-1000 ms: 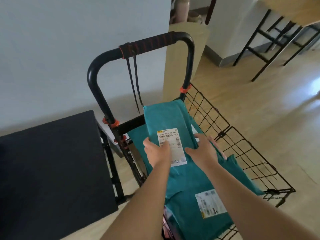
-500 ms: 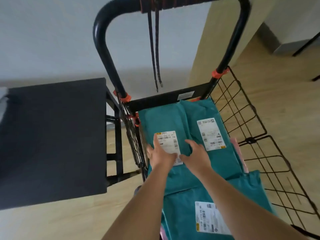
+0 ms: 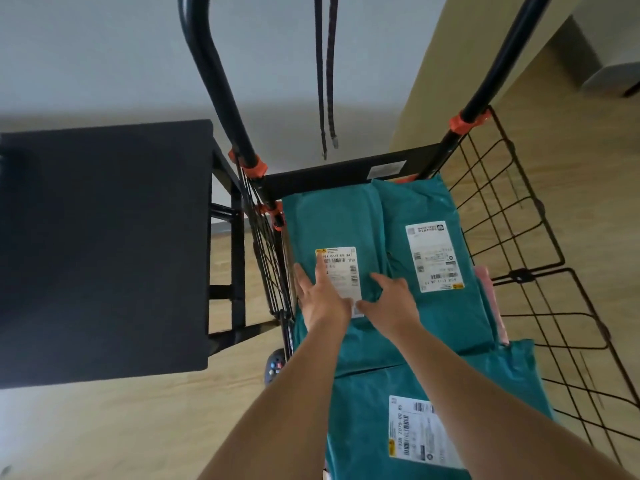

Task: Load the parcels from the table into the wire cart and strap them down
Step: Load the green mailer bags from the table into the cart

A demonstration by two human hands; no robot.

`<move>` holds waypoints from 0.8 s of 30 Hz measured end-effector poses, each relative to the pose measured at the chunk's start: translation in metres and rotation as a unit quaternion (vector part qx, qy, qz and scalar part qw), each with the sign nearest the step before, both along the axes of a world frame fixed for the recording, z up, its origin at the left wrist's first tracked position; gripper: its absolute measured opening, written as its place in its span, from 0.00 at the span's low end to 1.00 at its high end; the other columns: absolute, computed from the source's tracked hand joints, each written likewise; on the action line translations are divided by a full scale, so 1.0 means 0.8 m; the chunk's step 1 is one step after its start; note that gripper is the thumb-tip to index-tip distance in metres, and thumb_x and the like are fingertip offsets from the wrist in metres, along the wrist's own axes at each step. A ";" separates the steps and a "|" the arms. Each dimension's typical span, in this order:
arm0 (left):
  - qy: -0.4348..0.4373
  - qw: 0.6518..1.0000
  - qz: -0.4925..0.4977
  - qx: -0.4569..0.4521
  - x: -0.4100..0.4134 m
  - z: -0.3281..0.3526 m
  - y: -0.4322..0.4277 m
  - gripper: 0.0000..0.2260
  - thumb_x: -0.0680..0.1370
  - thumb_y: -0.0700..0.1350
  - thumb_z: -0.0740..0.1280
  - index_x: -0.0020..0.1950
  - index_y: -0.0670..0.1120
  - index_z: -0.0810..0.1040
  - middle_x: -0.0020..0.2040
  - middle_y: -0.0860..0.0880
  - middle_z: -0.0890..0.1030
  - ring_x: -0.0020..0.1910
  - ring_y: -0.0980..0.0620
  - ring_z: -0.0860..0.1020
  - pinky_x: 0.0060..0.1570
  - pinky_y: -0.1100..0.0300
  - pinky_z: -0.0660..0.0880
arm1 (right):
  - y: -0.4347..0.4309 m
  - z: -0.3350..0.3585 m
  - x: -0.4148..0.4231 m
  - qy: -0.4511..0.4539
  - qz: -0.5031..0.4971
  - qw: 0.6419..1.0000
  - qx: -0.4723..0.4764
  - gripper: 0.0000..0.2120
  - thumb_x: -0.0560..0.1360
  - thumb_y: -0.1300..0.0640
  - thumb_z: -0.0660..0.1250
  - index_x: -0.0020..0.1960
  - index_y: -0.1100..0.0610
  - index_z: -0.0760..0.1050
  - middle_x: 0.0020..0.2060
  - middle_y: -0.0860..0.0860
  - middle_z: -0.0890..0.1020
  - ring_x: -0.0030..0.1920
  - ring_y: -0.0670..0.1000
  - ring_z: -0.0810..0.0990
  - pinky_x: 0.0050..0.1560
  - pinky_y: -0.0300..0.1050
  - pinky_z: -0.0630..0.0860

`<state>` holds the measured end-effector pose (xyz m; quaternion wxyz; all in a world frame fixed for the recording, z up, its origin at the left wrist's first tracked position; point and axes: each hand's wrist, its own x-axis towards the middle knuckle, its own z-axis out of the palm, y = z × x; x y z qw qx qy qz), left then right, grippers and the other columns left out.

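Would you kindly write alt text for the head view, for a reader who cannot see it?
A person's left hand and right hand rest on a labelled teal parcel in a black wire cart. A second teal parcel lies beside it and a third parcel nearer the camera. Straps hang loose from the handle; a black table stands at left.

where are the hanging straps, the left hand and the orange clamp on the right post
hanging straps [image 3: 331, 81], head view, middle of the right strap
left hand [image 3: 320, 299], head view, back of the hand
orange clamp [image 3: 467, 120], head view, its face
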<state>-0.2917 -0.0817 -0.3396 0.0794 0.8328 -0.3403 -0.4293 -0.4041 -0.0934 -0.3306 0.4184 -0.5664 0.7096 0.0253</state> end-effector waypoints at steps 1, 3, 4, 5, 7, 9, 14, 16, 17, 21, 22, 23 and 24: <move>0.001 1.000 0.001 0.000 0.000 -0.001 0.001 0.48 0.74 0.38 0.73 0.78 0.63 0.42 0.79 0.52 0.35 0.75 0.45 0.62 0.57 0.54 0.77 | 0.000 -0.001 0.000 0.002 0.002 1.000 -0.001 0.33 0.74 0.53 0.72 0.76 0.51 0.62 0.68 0.55 0.67 0.65 0.56 0.72 0.61 0.51 0.76; 0.005 1.000 0.007 0.004 -0.001 -0.003 0.001 0.48 0.74 0.38 0.72 0.78 0.63 0.42 0.79 0.53 0.34 0.75 0.45 0.62 0.58 0.52 0.77 | 0.002 -0.004 0.000 0.011 0.009 1.000 -0.003 0.34 0.74 0.53 0.71 0.77 0.51 0.61 0.68 0.55 0.66 0.67 0.56 0.70 0.63 0.51 0.74; 0.007 1.000 0.012 0.005 -0.002 -0.004 0.002 0.48 0.74 0.37 0.72 0.78 0.63 0.42 0.79 0.53 0.34 0.75 0.45 0.61 0.59 0.51 0.76 | 0.004 -0.005 0.000 0.015 0.013 1.000 -0.004 0.34 0.74 0.53 0.71 0.77 0.51 0.61 0.69 0.55 0.66 0.67 0.56 0.69 0.63 0.51 0.73; 0.008 1.000 0.015 0.004 -0.002 -0.005 0.002 0.49 0.74 0.37 0.72 0.78 0.63 0.42 0.78 0.54 0.34 0.76 0.46 0.59 0.60 0.50 0.76 | 0.005 -0.006 0.000 0.017 0.015 1.000 -0.005 0.34 0.74 0.53 0.71 0.77 0.51 0.61 0.69 0.54 0.65 0.68 0.56 0.68 0.64 0.51 0.73; 0.008 1.000 0.015 0.002 -0.002 -0.006 0.003 0.49 0.73 0.37 0.72 0.78 0.62 0.41 0.78 0.54 0.33 0.78 0.46 0.55 0.61 0.49 0.75 | 0.007 -0.006 0.001 0.018 0.018 1.000 -0.005 0.35 0.74 0.53 0.71 0.77 0.51 0.60 0.70 0.55 0.65 0.69 0.56 0.67 0.65 0.51 0.71; 0.005 1.000 0.013 0.000 -0.002 -0.006 0.004 0.49 0.74 0.37 0.72 0.78 0.62 0.41 0.79 0.53 0.33 0.78 0.46 0.52 0.62 0.49 0.75 | 0.007 -0.005 0.001 0.021 0.023 1.000 -0.004 0.36 0.74 0.53 0.71 0.78 0.51 0.60 0.70 0.55 0.64 0.70 0.56 0.66 0.66 0.51 0.70; 0.001 1.000 0.006 0.007 -0.003 0.006 0.007 0.47 0.75 0.38 0.72 0.79 0.61 0.42 0.79 0.51 0.34 0.78 0.45 0.53 0.57 0.53 0.75 | 0.009 0.009 0.001 0.030 0.024 0.999 -0.011 0.34 0.74 0.54 0.71 0.77 0.52 0.62 0.73 0.55 0.62 0.71 0.57 0.66 0.66 0.51 0.71; -0.010 1.000 -0.017 0.008 -0.004 0.012 0.011 0.45 0.76 0.40 0.71 0.79 0.60 0.43 0.79 0.50 0.33 0.79 0.45 0.47 0.60 0.52 0.74 | 0.011 0.019 -0.001 0.046 0.038 0.998 -0.022 0.33 0.74 0.54 0.71 0.76 0.51 0.63 0.74 0.55 0.60 0.71 0.56 0.65 0.65 0.51 0.72; -0.018 0.999 -0.033 0.004 -0.004 0.016 0.015 0.44 0.76 0.41 0.71 0.79 0.58 0.44 0.79 0.50 0.33 0.79 0.45 0.44 0.63 0.51 0.73 | 0.012 0.024 -0.002 0.055 0.047 0.997 -0.029 0.33 0.74 0.54 0.71 0.76 0.51 0.63 0.74 0.54 0.60 0.71 0.56 0.65 0.64 0.51 0.72; -0.038 0.997 -0.073 -0.011 -0.006 0.039 0.025 0.38 0.77 0.41 0.69 0.80 0.53 0.50 0.79 0.46 0.36 0.79 0.44 0.41 0.74 0.48 0.60 | 0.013 0.050 -0.003 0.067 0.077 0.993 -0.058 0.31 0.74 0.53 0.71 0.75 0.52 0.65 0.71 0.54 0.64 0.68 0.55 0.68 0.61 0.51 0.75; -0.039 0.996 -0.080 -0.013 -0.006 0.048 0.027 0.37 0.78 0.41 0.69 0.80 0.52 0.51 0.79 0.45 0.37 0.79 0.44 0.42 0.75 0.49 0.58 | 0.013 0.057 -0.003 0.068 0.082 0.992 -0.066 0.30 0.74 0.54 0.71 0.74 0.53 0.66 0.70 0.54 0.66 0.67 0.55 0.69 0.60 0.51 0.75; -0.041 0.995 -0.086 -0.015 -0.005 0.057 0.027 0.35 0.79 0.41 0.68 0.80 0.51 0.52 0.80 0.45 0.38 0.79 0.44 0.43 0.75 0.49 0.59 | 0.014 0.064 -0.002 0.069 0.087 0.991 -0.074 0.29 0.75 0.54 0.71 0.73 0.53 0.67 0.69 0.54 0.68 0.66 0.54 0.70 0.59 0.51 0.76; -0.043 0.995 -0.093 -0.019 -0.004 0.068 0.028 0.33 0.79 0.41 0.67 0.79 0.50 0.54 0.80 0.45 0.40 0.79 0.44 0.44 0.74 0.50 0.60 | 0.015 0.072 -0.001 0.069 0.091 0.990 -0.081 0.27 0.75 0.55 0.70 0.72 0.52 0.68 0.68 0.53 0.69 0.65 0.54 0.71 0.57 0.50 0.76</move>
